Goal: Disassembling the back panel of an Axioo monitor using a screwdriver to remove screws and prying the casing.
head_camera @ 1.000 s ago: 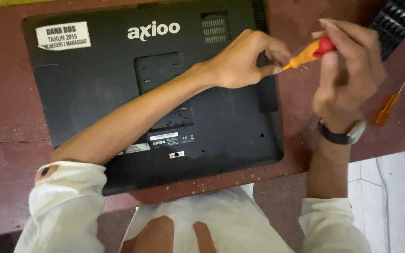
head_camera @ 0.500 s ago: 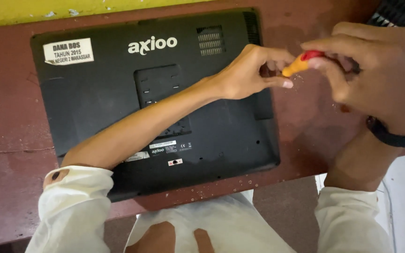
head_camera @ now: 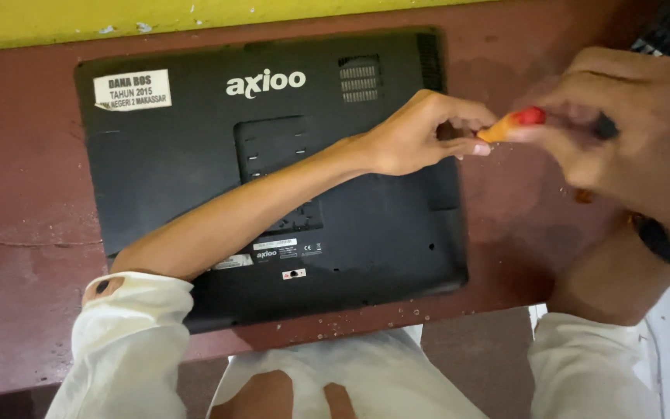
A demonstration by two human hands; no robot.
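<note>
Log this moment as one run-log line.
left hand: steadying screwdriver tip | right hand: holds orange screwdriver | black laptop: underside up, red table

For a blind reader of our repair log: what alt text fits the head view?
A person's right hand holds an orange-and-red screwdriver at the right edge of a black laptop lying underside up on a reddish-brown table. The left hand steadies the tool's tip end.

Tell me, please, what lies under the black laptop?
The laptop lies bottom-up on a reddish-brown table, which shows all around it. Whatever lies directly beneath it is covered.
</note>
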